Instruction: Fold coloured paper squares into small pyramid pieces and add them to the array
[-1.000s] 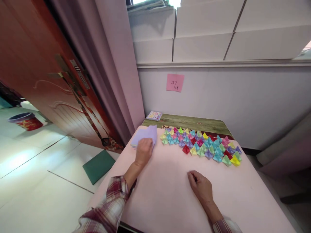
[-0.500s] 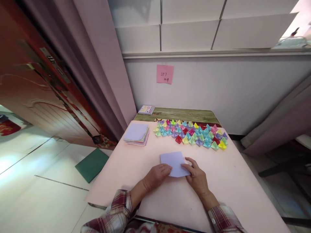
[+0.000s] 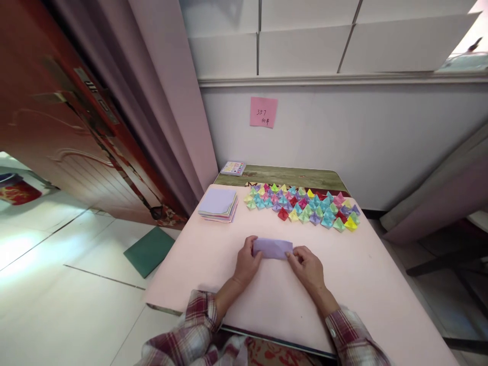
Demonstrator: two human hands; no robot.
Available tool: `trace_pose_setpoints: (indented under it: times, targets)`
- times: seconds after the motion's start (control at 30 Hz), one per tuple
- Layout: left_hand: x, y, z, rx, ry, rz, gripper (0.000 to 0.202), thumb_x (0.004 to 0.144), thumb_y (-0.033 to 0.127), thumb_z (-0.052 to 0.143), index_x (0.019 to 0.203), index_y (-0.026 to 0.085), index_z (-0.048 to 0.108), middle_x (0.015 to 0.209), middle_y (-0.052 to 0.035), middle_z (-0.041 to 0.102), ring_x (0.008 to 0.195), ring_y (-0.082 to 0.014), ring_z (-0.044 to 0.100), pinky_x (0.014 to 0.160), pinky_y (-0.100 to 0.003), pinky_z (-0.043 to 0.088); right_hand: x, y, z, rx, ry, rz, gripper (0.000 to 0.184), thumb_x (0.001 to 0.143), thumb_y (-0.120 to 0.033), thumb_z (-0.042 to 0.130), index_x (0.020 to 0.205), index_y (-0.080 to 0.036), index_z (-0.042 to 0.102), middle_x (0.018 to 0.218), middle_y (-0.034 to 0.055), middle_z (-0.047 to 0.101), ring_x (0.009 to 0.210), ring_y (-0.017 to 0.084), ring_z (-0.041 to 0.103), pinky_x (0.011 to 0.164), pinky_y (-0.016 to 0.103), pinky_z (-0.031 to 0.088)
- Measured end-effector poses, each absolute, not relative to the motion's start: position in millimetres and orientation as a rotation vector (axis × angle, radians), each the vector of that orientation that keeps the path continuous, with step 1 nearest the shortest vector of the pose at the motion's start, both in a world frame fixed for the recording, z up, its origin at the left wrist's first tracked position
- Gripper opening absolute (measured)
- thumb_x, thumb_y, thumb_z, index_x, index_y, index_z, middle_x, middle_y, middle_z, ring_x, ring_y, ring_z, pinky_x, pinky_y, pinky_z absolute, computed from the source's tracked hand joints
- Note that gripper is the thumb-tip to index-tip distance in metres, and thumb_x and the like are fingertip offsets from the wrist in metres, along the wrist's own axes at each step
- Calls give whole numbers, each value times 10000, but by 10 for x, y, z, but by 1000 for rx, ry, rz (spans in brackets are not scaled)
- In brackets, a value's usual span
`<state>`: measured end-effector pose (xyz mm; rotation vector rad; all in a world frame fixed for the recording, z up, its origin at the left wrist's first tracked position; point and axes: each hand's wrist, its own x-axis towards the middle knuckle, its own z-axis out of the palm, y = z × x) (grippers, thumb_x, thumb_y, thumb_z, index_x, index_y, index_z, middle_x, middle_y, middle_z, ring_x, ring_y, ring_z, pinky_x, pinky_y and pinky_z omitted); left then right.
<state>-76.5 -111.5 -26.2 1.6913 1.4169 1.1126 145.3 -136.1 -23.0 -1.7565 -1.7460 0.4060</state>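
Note:
A lilac paper sheet [image 3: 273, 248], folded into a narrow rectangle, lies on the pink table [image 3: 213, 264] in front of me. My left hand [image 3: 247, 262] pinches its left end and my right hand [image 3: 307, 264] pinches its right end, fingers pressed on the paper. A stack of coloured paper squares [image 3: 218, 203] with a lilac sheet on top sits at the far left of the table. Several small folded paper shapes [image 3: 303, 207] in many colours lie in rows at the far side.
A small card pack [image 3: 232, 168] rests on a wooden shelf [image 3: 305, 178] behind the table, under a pink note [image 3: 263, 112] on the wall. A curtain [image 3: 168, 101] and red door [image 3: 46, 122] stand left; a green pad [image 3: 148, 250] lies on the floor.
My left hand took a lilac sheet from the stack and brought it to the middle. Both hands then folded the square into a narrow rectangle.

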Motion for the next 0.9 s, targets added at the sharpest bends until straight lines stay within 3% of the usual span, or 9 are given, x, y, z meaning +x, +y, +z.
trace_pose_setpoints:
  times: [0.1, 0.2, 0.27, 0.33, 0.43, 0.53, 0.7, 0.8, 0.9]
  targets:
    - [-670, -1061, -334, 1721, 1538, 1202, 659, 730, 104, 591, 1345, 194, 374, 1227, -117, 553, 1016, -215, 591, 872, -378, 489, 1359, -1321, -218, -1890, -1612, 347, 241, 853, -456, 563, 839, -228, 642, 844, 0, 650, 693, 156, 601, 578, 254, 374]
    - [-644, -1083, -312, 1947, 1614, 1229, 610, 732, 85, 588, 1314, 195, 441, 1355, -141, 447, 1167, -263, 500, 974, -453, 422, 1298, -1307, -231, -1926, -1553, 327, 328, 844, -393, 560, 1139, -253, 587, 999, 6, 656, 812, 167, 625, 604, 253, 396]
    - [-647, -1129, -258, 2109, 1632, 1208, 409, 776, 90, 564, 1173, 188, 554, 1298, -130, 488, 1149, -268, 494, 984, -469, 393, 1282, -1320, -254, -1934, -1552, 325, 381, 846, -363, 544, 1213, -260, 545, 1044, 9, 649, 849, 167, 627, 616, 254, 408]
    - [-645, -1180, -199, 2287, 1523, 1097, 218, 829, 107, 529, 1013, 190, 611, 1105, -99, 579, 1040, -244, 526, 943, -444, 402, 1280, -1336, -270, -1934, -1564, 321, 373, 852, -352, 528, 1212, -259, 545, 1056, 14, 645, 873, 169, 627, 633, 258, 417]
    - [-620, -1230, -147, 2512, 1281, 870, 148, 866, 134, 501, 927, 197, 621, 920, -69, 597, 922, -224, 529, 880, -411, 411, 1301, -1314, -246, -1938, -1579, 319, 387, 852, -388, 530, 1215, -256, 544, 1056, 23, 642, 890, 177, 629, 653, 267, 421]
    - [-592, -1241, -148, 2572, 1233, 817, 168, 876, 136, 484, 945, 197, 626, 926, -79, 586, 896, -227, 518, 844, -402, 412, 1349, -1201, -154, -1969, -1651, 388, 465, 783, -490, 614, 1176, -247, 563, 982, 28, 655, 845, 195, 636, 617, 271, 398]
    - [-583, -1230, -178, 2562, 1215, 865, 178, 889, 140, 464, 920, 204, 627, 894, -75, 577, 872, -228, 506, 807, -386, 409, 1391, -979, -10, -2090, -1834, 470, 347, 631, -512, 742, 778, -225, 613, 722, 16, 646, 652, 192, 609, 515, 257, 297]
    - [-583, -1232, -181, 2565, 1203, 881, 174, 890, 138, 462, 913, 202, 622, 889, -73, 577, 867, -224, 506, 798, -376, 406, 1345, -960, 5, -2097, -1866, 419, 322, 616, -495, 748, 669, -221, 586, 763, 33, 641, 614, 173, 589, 504, 258, 283]
    - [-580, -1235, -181, 2585, 1205, 873, 156, 891, 143, 465, 899, 194, 613, 878, -71, 579, 854, -222, 504, 790, -371, 406, 1278, -998, -12, -2057, -1840, 402, 284, 599, -423, 759, 710, -227, 587, 800, 33, 639, 618, 170, 584, 506, 258, 292]
